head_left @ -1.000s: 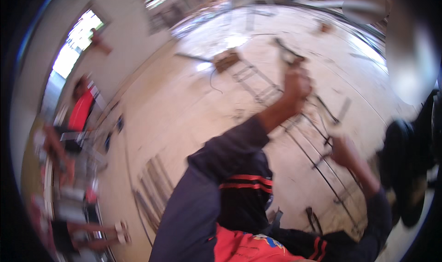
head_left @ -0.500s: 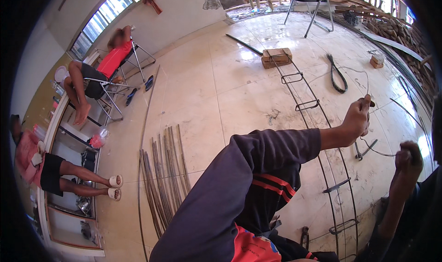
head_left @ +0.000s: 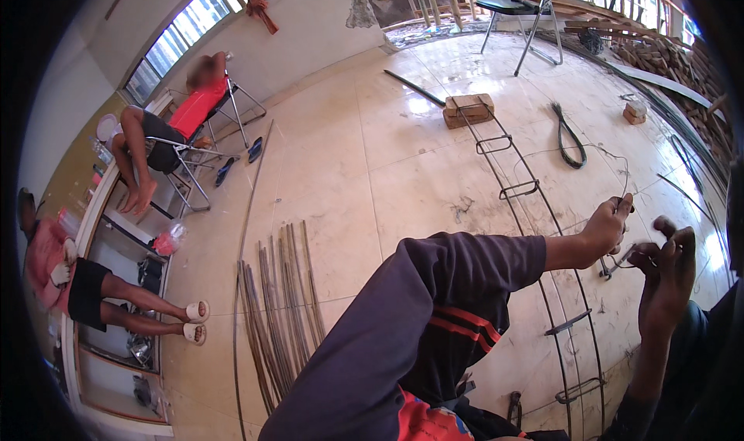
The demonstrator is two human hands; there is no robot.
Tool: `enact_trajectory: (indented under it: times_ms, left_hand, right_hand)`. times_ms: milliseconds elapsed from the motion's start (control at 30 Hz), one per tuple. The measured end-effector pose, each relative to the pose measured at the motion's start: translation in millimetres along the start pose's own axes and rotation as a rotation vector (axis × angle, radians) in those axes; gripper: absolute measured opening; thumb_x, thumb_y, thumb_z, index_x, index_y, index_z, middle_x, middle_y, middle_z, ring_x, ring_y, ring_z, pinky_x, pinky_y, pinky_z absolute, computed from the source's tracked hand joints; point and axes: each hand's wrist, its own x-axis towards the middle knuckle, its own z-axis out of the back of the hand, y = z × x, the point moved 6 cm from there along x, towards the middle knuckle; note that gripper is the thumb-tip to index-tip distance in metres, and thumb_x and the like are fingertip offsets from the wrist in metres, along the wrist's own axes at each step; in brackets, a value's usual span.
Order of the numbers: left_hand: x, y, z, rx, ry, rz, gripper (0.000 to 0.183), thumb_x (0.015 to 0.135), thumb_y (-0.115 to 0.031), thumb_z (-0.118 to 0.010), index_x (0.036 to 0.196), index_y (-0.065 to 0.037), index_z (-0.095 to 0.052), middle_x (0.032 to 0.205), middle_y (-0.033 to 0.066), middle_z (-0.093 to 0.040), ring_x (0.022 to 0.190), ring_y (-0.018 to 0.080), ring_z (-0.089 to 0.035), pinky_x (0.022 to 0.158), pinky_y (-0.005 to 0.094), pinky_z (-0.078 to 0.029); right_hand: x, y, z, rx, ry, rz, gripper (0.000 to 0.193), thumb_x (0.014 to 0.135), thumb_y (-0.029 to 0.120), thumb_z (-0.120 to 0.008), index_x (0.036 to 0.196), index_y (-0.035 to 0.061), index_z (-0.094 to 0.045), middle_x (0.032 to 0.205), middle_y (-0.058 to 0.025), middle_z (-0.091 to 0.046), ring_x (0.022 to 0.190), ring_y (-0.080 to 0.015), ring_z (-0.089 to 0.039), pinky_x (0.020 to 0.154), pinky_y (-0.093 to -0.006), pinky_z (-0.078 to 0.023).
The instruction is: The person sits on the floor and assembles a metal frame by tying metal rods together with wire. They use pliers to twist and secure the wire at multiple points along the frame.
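Observation:
My left hand [head_left: 604, 233], at the end of a dark long sleeve, is closed on a thin wire [head_left: 626, 179] that loops up and away across the floor. To its right, my right hand [head_left: 666, 274] has its fingers curled around the wire's other part, close to the left hand. Below the left forearm runs a ladder-like rebar frame [head_left: 580, 317] with rectangular stirrups, its far end resting on bricks [head_left: 469, 111]. Beside my hands a small dark metal tool [head_left: 607, 268] lies on the tiles, partly hidden. A bundle of tie wire [head_left: 570, 136] lies farther off.
Several loose steel bars [head_left: 275, 317] lie at left. Pliers [head_left: 514, 407] are near the lower edge. One person reclines on a folding chair [head_left: 186, 150]; another person [head_left: 58, 263] stands at far left. An empty chair [head_left: 511, 7], a brick [head_left: 634, 114] and stacked wood [head_left: 674, 65] stand farther back.
My right hand has moved left and up, nearer the left hand, so the wire between them is shorter. The left hand remains closed on the wire. The view has shifted slightly.

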Motion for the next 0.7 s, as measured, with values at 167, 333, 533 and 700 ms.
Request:
enact_trajectory:
  times_ms: [167, 333, 533, 700]
  left_hand:
    - [1, -5, -7, 0.087, -0.044, -0.042, 0.04, 0.1, -0.046, -0.041, 0.107, -0.007, -0.045, 0.062, -0.0016, -0.038, 0.046, 0.0089, -0.036, 0.04, 0.0273, -0.036]
    - [-1, -12, -12, 0.051, -0.075, -0.1, 0.035, 0.101, -0.041, -0.04, 0.106, -0.006, -0.045, 0.064, -0.0005, -0.041, 0.051, 0.0094, -0.041, 0.042, 0.0291, -0.039]
    - [-10, -9, -13, 0.252, 0.026, -0.242, 0.027, 0.103, -0.029, -0.037, 0.1, -0.004, -0.049, 0.066, 0.0006, -0.045, 0.051, 0.0097, -0.045, 0.047, 0.0273, -0.041]
    - [-15, -24, -11, 0.333, 0.033, -0.346, 0.025, 0.102, -0.024, -0.041, 0.099, -0.004, -0.055, 0.071, 0.0041, -0.054, 0.056, 0.0101, -0.051, 0.05, 0.0273, -0.043]
  right_hand:
    - [4, 7, 17, -0.456, 0.085, 0.153, 0.021, 0.101, 0.014, -0.04, 0.114, 0.0017, -0.051, 0.066, -0.0015, -0.047, 0.052, -0.0075, -0.039, 0.047, -0.0244, -0.031]
    - [2, -5, 4, -1.232, 0.159, 0.508, 0.033, 0.09, -0.008, -0.042, 0.119, -0.0002, -0.055, 0.092, -0.0176, -0.066, 0.073, -0.0271, -0.064, 0.065, -0.0388, -0.05]
    - [5, -45, 17, -1.137, 0.525, 0.102, 0.036, 0.085, 0.001, -0.053, 0.121, -0.0005, -0.056, 0.09, -0.0186, -0.066, 0.077, -0.0342, -0.064, 0.073, -0.0443, -0.047]
    - [-12, -35, 18, -1.256, 0.47, 0.163, 0.043, 0.083, 0.017, -0.063, 0.121, -0.0014, -0.056, 0.077, -0.0101, -0.063, 0.077, -0.0293, -0.059, 0.078, -0.044, -0.041]
